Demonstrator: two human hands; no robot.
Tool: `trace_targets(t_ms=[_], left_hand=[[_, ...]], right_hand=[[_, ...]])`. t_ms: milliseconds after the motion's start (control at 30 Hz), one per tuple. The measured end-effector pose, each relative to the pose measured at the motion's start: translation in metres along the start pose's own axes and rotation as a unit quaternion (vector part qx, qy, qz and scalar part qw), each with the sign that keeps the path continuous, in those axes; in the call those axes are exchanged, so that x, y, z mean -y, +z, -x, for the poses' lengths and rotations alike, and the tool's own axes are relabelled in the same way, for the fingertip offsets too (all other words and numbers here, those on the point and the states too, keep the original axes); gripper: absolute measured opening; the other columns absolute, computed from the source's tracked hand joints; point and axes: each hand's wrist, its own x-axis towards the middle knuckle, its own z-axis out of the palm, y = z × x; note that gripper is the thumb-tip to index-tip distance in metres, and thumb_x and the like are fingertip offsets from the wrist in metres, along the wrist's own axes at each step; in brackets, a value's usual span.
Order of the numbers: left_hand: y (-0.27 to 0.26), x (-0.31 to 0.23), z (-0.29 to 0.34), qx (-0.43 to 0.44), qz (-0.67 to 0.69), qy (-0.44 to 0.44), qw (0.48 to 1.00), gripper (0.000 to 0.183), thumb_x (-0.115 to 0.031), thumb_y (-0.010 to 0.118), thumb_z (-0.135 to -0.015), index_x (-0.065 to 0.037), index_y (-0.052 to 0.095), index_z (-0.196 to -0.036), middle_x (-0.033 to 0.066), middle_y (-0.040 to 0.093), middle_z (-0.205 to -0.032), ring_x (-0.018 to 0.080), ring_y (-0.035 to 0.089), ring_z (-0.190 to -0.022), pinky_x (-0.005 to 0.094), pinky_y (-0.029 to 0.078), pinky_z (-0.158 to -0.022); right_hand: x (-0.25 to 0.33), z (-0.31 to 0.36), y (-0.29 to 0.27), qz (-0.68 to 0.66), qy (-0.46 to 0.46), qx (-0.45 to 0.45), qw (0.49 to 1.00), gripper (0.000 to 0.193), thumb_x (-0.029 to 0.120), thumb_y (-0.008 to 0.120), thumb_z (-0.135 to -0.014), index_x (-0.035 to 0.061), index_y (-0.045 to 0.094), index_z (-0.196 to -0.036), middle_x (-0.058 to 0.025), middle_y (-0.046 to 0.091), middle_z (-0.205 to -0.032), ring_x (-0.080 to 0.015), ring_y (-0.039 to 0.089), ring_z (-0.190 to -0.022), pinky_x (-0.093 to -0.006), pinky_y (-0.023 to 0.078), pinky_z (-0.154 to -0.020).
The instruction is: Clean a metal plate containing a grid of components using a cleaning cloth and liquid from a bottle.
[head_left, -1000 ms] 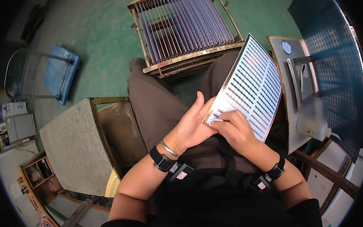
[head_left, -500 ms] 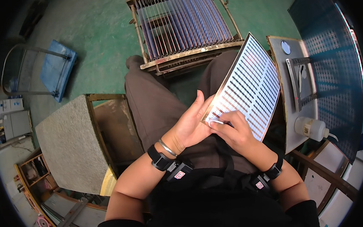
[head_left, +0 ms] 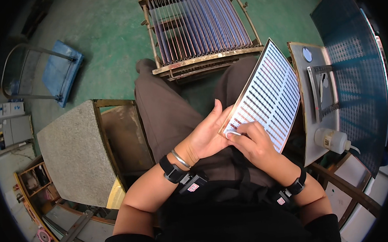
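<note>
A flat panel (head_left: 269, 95) printed with rows of small dark rectangles lies tilted over my right thigh. My left hand (head_left: 208, 133) holds it from below at its near left corner, palm up, the thumb raised off it and the other fingers partly hidden beneath. On the panel's near corner rests my right hand (head_left: 259, 144), its fingers closed in a pinch. A small white thing (head_left: 233, 133) pokes out between thumb and fingers against the panel's surface. Its kind is too small to tell.
Ahead stands a rack (head_left: 202, 26) of upright panels. On the right, a board (head_left: 306, 132) carries a metal frame (head_left: 317, 95) and a white squeeze bottle (head_left: 333, 140), beside a large dark patterned sheet (head_left: 353, 69). A grey-topped box (head_left: 77, 153) and blue trolley (head_left: 62, 73) are left.
My right hand, still pinching the white thing, has shifted slightly on the panel's near corner. The panel stays in my left hand, and the whole view has moved a little.
</note>
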Motion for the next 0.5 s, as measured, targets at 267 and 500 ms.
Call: trace_targets(t_ms=[267,500], left_hand=[[-0.006,0.003,0.000,-0.014,0.005,0.004,1.000,0.068,-0.057,0.022,-0.096,-0.009,0.024,-0.145,0.0075,0.041,-0.139,0.0176,0.047,-0.119,0.0344,0.041,-0.096],[0.007,-0.002,-0.005,-0.025,-0.074,0.021,0.997,0.049,-0.020,0.038,-0.100,-0.002,0.023,-0.143,0.0135,0.038,-0.141,0.0244,0.040,-0.128,0.0401,0.036,-0.105]], right_hand=[[0.000,-0.005,0.004,0.004,0.000,0.000,1.000,0.024,0.007,0.071,-0.070,0.0045,0.065,-0.092,-0.0053,0.054,-0.086,-0.0215,0.054,-0.076,-0.0323,0.046,-0.064],[0.004,0.021,-0.013,-0.131,0.109,-0.039,0.985,0.021,0.007,0.077,-0.068,0.0045,0.067,-0.086,-0.0057,0.054,-0.083,-0.0216,0.053,-0.077,-0.0321,0.045,-0.066]])
